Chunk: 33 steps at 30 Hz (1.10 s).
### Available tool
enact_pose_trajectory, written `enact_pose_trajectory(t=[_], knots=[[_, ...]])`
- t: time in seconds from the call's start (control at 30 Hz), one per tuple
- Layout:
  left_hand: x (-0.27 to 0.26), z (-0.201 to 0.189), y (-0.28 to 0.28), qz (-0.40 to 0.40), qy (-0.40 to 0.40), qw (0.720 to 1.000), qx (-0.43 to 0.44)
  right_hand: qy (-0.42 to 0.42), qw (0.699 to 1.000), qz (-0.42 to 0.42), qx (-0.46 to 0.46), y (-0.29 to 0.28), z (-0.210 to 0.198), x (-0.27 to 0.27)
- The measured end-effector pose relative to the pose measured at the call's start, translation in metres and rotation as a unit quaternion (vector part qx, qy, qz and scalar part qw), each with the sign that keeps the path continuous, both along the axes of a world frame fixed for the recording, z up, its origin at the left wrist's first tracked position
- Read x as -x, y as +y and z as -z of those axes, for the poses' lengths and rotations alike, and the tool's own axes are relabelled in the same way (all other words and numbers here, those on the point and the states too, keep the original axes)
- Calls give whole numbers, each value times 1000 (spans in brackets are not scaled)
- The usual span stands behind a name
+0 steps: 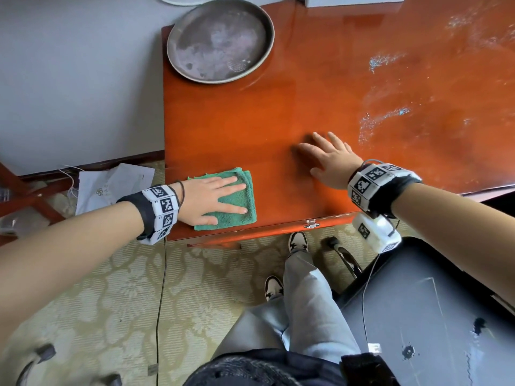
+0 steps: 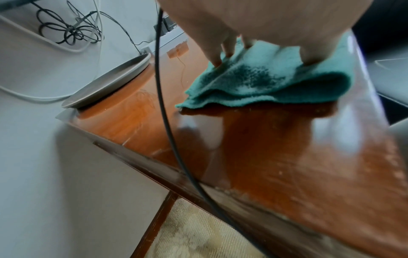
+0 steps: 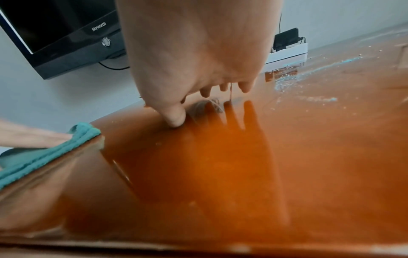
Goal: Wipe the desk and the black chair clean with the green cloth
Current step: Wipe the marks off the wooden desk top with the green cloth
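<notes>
The black chair sits nearest you, at your right below the desk's front edge. Your left hand lies flat, fingers straight, pressing the folded green cloth onto the desk near its front left corner. Your right hand rests spread and empty on the bare wood beside it. Farther back, pale residue streaks the right side; a grey plate sits at the far left corner.
</notes>
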<state>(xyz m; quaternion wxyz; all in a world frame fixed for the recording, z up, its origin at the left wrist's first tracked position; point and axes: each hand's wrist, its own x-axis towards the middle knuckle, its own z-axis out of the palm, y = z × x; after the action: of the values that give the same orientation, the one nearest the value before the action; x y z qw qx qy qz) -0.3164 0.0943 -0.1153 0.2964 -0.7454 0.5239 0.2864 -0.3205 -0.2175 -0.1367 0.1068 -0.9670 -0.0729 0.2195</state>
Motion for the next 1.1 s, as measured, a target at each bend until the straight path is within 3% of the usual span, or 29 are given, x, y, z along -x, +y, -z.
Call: enact_pose_trajectory(t=[0.17, 0.3, 0.4, 1.1], knots=[[-21, 0, -1, -138, -14, 990, 38, 15, 1000, 2, 7, -6, 1, -6], [-43, -3, 6, -280, -32, 958, 55, 22, 1000, 7, 5, -6, 1, -7], [-48, -4, 16, -331, -38, 941, 57, 19, 1000, 6, 5, -6, 3, -6], [23, 4, 47, -208, -18, 976, 56, 11, 1000, 19, 1, -3, 7, -7]])
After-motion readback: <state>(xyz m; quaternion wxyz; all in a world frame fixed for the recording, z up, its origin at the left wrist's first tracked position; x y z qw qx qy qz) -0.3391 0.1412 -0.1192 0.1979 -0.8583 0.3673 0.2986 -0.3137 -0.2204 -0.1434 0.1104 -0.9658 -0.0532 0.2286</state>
